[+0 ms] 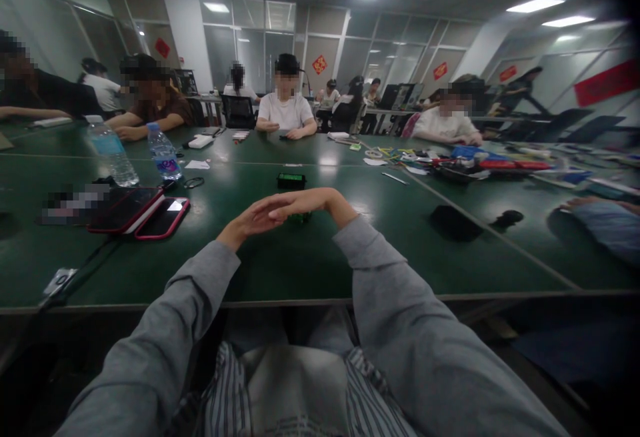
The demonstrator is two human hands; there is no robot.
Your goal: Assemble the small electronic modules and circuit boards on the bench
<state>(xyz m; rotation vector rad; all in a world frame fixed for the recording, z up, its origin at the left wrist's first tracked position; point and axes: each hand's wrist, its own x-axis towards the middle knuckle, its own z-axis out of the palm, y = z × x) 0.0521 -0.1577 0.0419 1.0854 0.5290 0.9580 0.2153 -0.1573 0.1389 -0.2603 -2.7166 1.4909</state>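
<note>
- Above the table, my left hand and right hand overlap, fingers outstretched.
- Beyond: display; fingers partly block a green glow, perhaps its reflection.
- Leftward: phone, bottles.

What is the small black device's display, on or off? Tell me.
On, it appears: the display of the black device shows bright green.

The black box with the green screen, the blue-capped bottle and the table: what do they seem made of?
Black box: perhaps plastic, judging by its plain dark casing; finish unclear.
Bottle: probably plastic, glossy; clear walls catch highlights.
Table: glossy green surface with bright reflections; laminate or paint, unclear.
</note>
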